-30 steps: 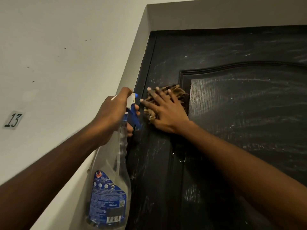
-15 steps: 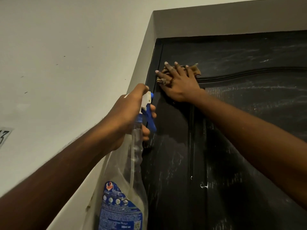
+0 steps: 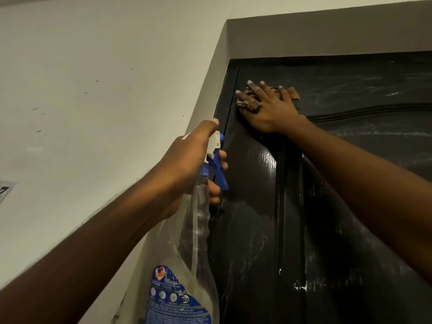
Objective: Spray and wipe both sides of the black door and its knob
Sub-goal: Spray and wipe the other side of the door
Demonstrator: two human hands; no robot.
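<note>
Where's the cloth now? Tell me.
In the head view, the cloth is pressed under the right hand in the upper left corner of the black door, above the spray bottle.

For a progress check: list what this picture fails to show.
Head view:
- Knob, and the far side of the black door: out of frame.
- Cloth: mostly under the right hand.
- Spray bottle: base cut by bottom edge; label print too small.
- Wall number sign: cut by left edge.
</note>
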